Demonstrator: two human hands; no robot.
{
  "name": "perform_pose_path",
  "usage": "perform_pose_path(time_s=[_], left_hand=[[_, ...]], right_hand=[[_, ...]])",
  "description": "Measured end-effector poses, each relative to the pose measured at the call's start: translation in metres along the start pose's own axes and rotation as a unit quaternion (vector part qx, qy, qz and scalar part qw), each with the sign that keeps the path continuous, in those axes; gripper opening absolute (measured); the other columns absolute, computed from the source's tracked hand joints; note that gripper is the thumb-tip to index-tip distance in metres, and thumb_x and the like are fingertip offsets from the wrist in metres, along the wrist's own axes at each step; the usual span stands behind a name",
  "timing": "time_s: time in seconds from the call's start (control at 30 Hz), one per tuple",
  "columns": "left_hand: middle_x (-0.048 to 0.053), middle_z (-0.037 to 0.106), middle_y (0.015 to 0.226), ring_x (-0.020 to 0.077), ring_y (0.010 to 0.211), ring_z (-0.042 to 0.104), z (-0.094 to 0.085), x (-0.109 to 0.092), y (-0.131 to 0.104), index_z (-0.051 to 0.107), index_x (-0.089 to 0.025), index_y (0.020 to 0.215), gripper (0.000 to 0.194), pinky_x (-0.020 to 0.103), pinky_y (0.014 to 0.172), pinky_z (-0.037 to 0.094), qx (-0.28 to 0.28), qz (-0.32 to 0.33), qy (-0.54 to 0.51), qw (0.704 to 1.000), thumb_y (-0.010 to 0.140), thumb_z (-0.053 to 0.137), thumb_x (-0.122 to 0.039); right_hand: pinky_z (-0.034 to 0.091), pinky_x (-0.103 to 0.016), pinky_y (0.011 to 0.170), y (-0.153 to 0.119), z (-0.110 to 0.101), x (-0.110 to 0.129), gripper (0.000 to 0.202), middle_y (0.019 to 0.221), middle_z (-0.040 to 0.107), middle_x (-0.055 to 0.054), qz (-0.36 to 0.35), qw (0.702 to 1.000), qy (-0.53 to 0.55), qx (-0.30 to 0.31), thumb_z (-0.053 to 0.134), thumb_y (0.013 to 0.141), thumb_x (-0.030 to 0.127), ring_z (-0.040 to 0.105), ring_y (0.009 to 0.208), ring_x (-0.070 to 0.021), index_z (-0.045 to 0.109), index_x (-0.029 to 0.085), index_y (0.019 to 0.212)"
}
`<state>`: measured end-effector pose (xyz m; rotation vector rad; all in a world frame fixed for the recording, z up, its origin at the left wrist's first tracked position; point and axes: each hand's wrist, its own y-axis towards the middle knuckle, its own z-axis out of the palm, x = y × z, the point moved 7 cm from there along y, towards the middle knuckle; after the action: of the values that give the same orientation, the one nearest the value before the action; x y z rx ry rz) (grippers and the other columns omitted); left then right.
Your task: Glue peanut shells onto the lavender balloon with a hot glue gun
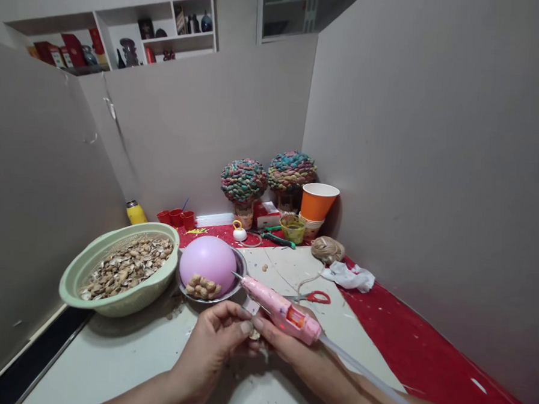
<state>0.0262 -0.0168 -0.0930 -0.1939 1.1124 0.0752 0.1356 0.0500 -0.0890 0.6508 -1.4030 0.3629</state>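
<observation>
My right hand (284,341) is wrapped around a pink hot glue gun (268,299), its nozzle pointing up and left, a glue stick trailing from its back end. My left hand (212,344) is closed in a pinch on a small pale piece, apparently a peanut shell (255,334), mostly hidden by fingertips. The right thumb and fingers touch this piece too. Just beyond the hands, a purple balloon (207,259) rests in a metal bowl (241,271). A small cluster of peanut shells (203,287) sits on the balloon's near side.
A green colander (73,288) full of peanut shells stands at left. Scissors (316,297), twine (328,249) and a crumpled white tissue (350,276) lie at right. Behind are pliers (279,240), orange cups (318,204) and two colourful shell-covered trees (244,181). Walls enclose the table.
</observation>
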Motion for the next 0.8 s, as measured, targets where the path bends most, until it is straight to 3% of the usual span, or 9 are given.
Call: perform_pose_path(time_s=[0.1,0.23,0.33,0.43,0.57,0.8], left_hand=[[0.003,0.071,0.072,0.0116,0.059,0.067,0.003,0.005,0.0,0.067,-0.014,0.082,0.023,0.024,0.061,0.056,0.044,-0.064,-0.068,0.995,0.072,0.083,-0.026],[0.006,0.074,0.075,0.0134,0.067,0.071,0.0,0.006,0.0,0.069,-0.012,0.084,0.017,0.023,0.064,0.059,0.072,-0.094,-0.11,0.987,0.074,0.081,-0.017],[0.005,0.073,0.075,0.0133,0.068,0.072,-0.002,0.007,0.0,0.069,-0.013,0.085,0.015,0.023,0.064,0.059,0.082,-0.101,-0.12,0.984,0.075,0.079,-0.011],[0.004,0.071,0.072,0.0123,0.066,0.07,-0.004,0.009,0.001,0.068,-0.013,0.084,0.016,0.022,0.063,0.059,0.083,-0.108,-0.122,0.983,0.073,0.08,-0.01],[0.003,0.069,0.07,0.0114,0.062,0.068,-0.004,0.014,0.002,0.067,-0.011,0.083,0.022,0.023,0.061,0.059,0.082,-0.119,-0.12,0.982,0.068,0.084,-0.011],[0.004,0.069,0.072,0.0111,0.06,0.067,-0.006,0.014,0.004,0.067,-0.011,0.083,0.026,0.023,0.06,0.059,0.088,-0.118,-0.104,0.984,0.065,0.086,-0.013]], right_hand=[[0.047,-0.029,0.06,0.003,0.001,0.016,0.035,0.072,0.054,-0.001,-0.036,0.999,-0.017,0.027,0.066,0.087,0.048,0.05,0.066,-0.0163,0.066,0.016,0.1],[0.051,-0.032,0.07,0.006,0.007,0.035,0.046,0.08,0.06,-0.003,-0.049,0.997,-0.011,0.058,0.066,0.087,0.045,0.055,0.074,-0.019,0.063,0.018,0.124],[0.049,-0.027,0.063,0.008,0.011,0.035,0.043,0.073,0.055,0.0,-0.041,0.997,-0.001,0.069,0.068,0.085,0.045,0.052,0.068,-0.0158,0.065,0.018,0.118],[0.045,-0.023,0.056,0.008,0.013,0.03,0.027,0.069,0.053,0.002,-0.058,0.995,-0.001,0.079,0.067,0.087,0.043,0.049,0.063,-0.0131,0.068,0.019,0.101],[0.046,-0.023,0.059,0.005,0.011,0.023,0.023,0.071,0.056,0.001,-0.082,0.992,-0.034,0.088,0.064,0.09,0.041,0.053,0.065,-0.014,0.063,0.019,0.082],[0.045,-0.023,0.056,0.003,0.01,0.022,0.025,0.071,0.059,0.001,-0.101,0.987,-0.054,0.113,0.061,0.09,0.041,0.053,0.063,-0.0138,0.059,0.018,0.081]])
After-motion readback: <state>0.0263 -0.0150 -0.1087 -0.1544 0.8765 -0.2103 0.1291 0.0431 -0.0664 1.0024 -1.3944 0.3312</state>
